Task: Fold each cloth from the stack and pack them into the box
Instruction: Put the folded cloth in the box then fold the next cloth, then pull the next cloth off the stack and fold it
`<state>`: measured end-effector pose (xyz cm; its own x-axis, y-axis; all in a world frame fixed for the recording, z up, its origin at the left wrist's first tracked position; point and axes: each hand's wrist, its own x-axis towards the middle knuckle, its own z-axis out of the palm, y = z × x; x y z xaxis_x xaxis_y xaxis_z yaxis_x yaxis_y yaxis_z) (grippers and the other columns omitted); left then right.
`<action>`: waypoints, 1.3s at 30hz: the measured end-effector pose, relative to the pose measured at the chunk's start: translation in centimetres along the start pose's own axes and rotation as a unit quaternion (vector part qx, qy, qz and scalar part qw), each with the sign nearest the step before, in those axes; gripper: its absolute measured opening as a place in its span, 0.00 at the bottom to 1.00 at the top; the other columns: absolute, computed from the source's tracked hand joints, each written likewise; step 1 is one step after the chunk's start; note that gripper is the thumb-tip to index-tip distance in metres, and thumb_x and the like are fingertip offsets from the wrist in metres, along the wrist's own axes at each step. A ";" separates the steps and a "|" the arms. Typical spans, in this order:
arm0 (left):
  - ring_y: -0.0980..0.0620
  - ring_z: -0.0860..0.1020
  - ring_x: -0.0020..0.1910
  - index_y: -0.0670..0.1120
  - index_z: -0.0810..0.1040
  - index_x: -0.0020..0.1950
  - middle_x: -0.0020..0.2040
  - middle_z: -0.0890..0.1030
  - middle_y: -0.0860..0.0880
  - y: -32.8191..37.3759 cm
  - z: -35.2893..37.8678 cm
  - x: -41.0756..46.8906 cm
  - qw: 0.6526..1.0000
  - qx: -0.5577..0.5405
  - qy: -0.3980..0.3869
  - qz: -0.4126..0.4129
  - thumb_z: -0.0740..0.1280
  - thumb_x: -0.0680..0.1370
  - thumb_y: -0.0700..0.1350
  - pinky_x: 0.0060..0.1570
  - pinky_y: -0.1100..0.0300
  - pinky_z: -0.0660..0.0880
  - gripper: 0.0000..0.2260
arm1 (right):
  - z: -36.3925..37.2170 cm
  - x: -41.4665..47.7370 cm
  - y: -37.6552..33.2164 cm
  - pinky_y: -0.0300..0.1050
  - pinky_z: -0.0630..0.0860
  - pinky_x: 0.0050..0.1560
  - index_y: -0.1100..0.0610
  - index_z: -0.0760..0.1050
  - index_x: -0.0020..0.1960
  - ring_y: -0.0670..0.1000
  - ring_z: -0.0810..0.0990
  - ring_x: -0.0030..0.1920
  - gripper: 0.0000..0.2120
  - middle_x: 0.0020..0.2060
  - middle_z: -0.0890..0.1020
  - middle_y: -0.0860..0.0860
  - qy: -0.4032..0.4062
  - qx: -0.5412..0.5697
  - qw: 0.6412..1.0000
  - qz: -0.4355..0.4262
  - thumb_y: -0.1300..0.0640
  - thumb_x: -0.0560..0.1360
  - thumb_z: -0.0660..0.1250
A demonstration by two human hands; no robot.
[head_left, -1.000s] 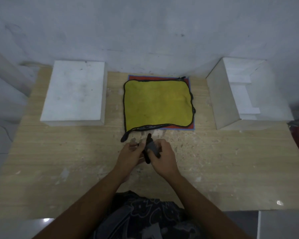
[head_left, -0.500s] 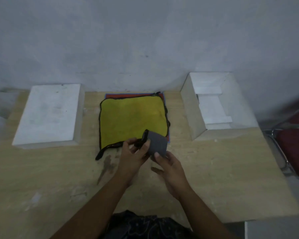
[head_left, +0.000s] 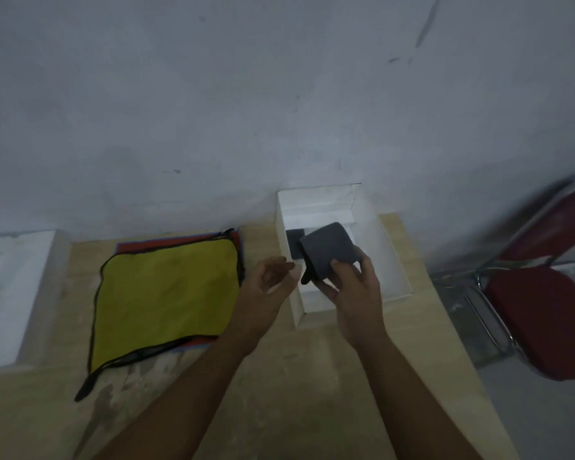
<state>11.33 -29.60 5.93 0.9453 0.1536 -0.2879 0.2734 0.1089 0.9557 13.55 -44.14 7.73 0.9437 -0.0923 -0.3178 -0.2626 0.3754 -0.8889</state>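
Note:
My right hand grips a folded grey cloth and holds it over the open white box at the table's back right. Another dark folded cloth lies inside the box, near its left wall. My left hand hovers just left of the box with relaxed fingers, holding nothing. A stack of flat cloths lies in the middle of the table, with a yellow black-edged cloth on top and red and blue ones showing underneath.
A white box lid lies at the table's left. The wooden table stands against a grey wall. A red chair with a metal frame stands to the right of the table.
The grey cloth moved from in front of the stack to above the box. My left hand let go of it; only my right hand holds it. The view swung right.

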 end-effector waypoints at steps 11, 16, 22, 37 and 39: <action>0.56 0.76 0.51 0.47 0.69 0.72 0.61 0.74 0.51 -1.6 2.2 7.8 0.993 0.083 0.030 -0.072 0.65 0.79 0.45 0.44 0.60 0.80 0.22 | -4.8 17.8 2.2 0.59 0.81 0.50 0.62 0.71 0.57 0.60 0.80 0.52 0.16 0.49 0.78 0.59 0.060 -0.386 0.917 0.083 0.55 0.74 0.66; 0.62 0.75 0.51 0.49 0.68 0.72 0.62 0.75 0.55 -2.4 1.8 8.7 0.994 0.064 0.004 -0.090 0.66 0.78 0.45 0.41 0.67 0.80 0.23 | -4.5 21.2 4.1 0.50 0.76 0.58 0.61 0.71 0.62 0.59 0.77 0.57 0.16 0.58 0.78 0.60 0.021 -0.482 0.872 0.088 0.56 0.77 0.64; 0.55 0.76 0.59 0.50 0.69 0.71 0.67 0.73 0.51 -3.2 1.1 9.5 0.992 0.083 -0.009 -0.092 0.67 0.77 0.45 0.55 0.56 0.80 0.22 | -3.2 23.0 6.0 0.53 0.76 0.59 0.61 0.74 0.58 0.60 0.79 0.56 0.14 0.55 0.80 0.59 0.020 -0.488 0.870 0.076 0.56 0.75 0.67; 0.50 0.79 0.50 0.50 0.77 0.57 0.52 0.79 0.50 -3.3 -3.1 6.0 0.990 0.084 0.016 -0.112 0.66 0.78 0.45 0.42 0.59 0.78 0.08 | -0.5 17.1 1.3 0.40 0.71 0.44 0.54 0.75 0.51 0.50 0.75 0.46 0.06 0.43 0.77 0.48 0.061 -0.449 0.890 -0.039 0.57 0.75 0.63; 0.48 0.79 0.47 0.48 0.78 0.56 0.48 0.80 0.50 -3.1 -5.0 4.8 0.988 0.113 0.036 -0.095 0.66 0.79 0.45 0.44 0.55 0.80 0.07 | 1.4 14.5 0.4 0.39 0.72 0.42 0.53 0.74 0.47 0.47 0.75 0.42 0.02 0.37 0.76 0.43 0.037 -0.424 0.901 -0.083 0.56 0.75 0.64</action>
<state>14.12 -24.24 1.28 0.8607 0.2211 -0.4586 0.4844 -0.0783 0.8714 27.38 -44.08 3.26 0.9760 -0.1563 -0.1513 -0.2093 -0.4856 -0.8487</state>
